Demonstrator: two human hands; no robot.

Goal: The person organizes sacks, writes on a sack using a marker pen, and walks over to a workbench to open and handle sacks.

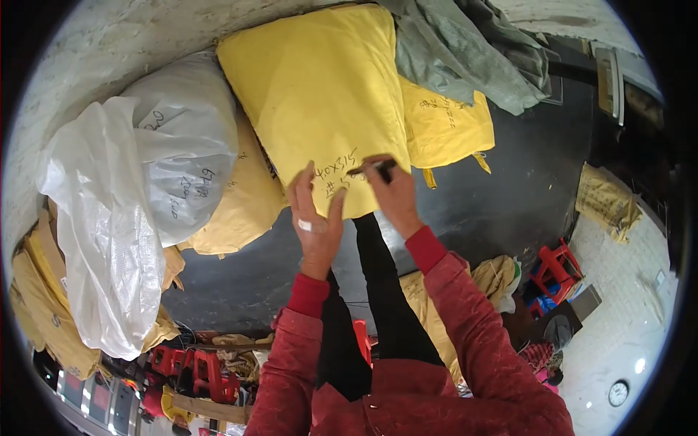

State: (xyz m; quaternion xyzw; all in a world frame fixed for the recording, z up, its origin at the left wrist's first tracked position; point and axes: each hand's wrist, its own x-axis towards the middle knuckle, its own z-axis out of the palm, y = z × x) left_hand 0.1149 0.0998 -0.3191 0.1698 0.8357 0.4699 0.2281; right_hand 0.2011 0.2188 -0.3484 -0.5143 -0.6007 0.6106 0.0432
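Looks mid-lettering on the big yellow sack (320, 87) at 12 o'clock: right hand (398, 201) gripping a black marker (384, 169), left hand (317, 227) open beside the writing (336, 173). Next stroke needs a steady tip and taut fabric imo.

"Can you see the whole marker (382, 169)?"
"No, the right hand (395, 195) covers part of it, and some of the writing (336, 173) is too small to make out."
"And the smaller yellow sack (445, 123)?"
"Partly hidden behind the big yellow sack (320, 94). The green cloth (465, 43) runs off the top edge."
"What about the clock (619, 393)?"
"Too small to read. The red jacket (422, 414) is cut off at the bottom, and the people (174, 410) at lower left are blurred."
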